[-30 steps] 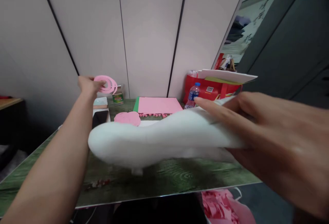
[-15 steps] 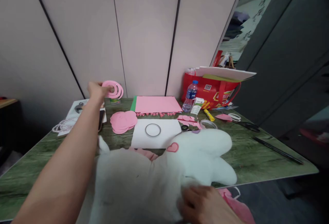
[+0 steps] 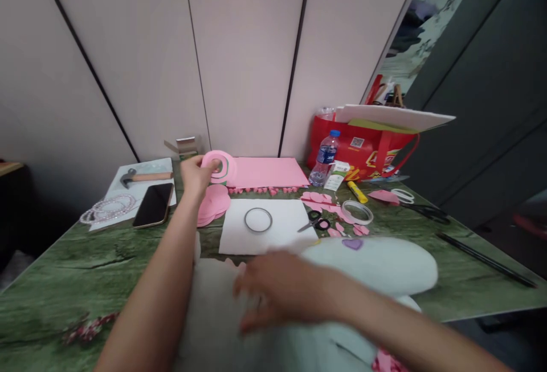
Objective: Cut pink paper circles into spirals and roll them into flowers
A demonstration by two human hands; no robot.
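My left hand (image 3: pixel 194 177) is closed on a pink paper spiral (image 3: pixel 227 167), holding it up at the back of the table. My right hand (image 3: pixel 277 286), smeared by motion, hovers over or touches a white plush toy (image 3: pixel 376 264); its fingers are apart and nothing shows in them. The toy lies in front of me at the table's edge, with a purple heart on one limb. Below the spiral sits a stack of pink paper pieces (image 3: pixel 212 205). Beyond the toy, a white sheet (image 3: pixel 239 241) bears a grey ring (image 3: pixel 258 233) and small scissors (image 3: pixel 315 222).
Pink sheets (image 3: pixel 269 171) lie by the wall. A phone (image 3: pixel 154 205), hammer (image 3: pixel 149 176) and beaded strands (image 3: pixel 113 209) are on the left. A red bag (image 3: pixel 376 155), water bottle (image 3: pixel 326 158), glue stick (image 3: pixel 356 192), tape roll (image 3: pixel 356 212) and black rod (image 3: pixel 482 259) are on the right.
My left hand has brought the spiral to the right and lower. My right hand has risen off the toy's lower part and moved left, its fingers opening. The toy has shifted right.
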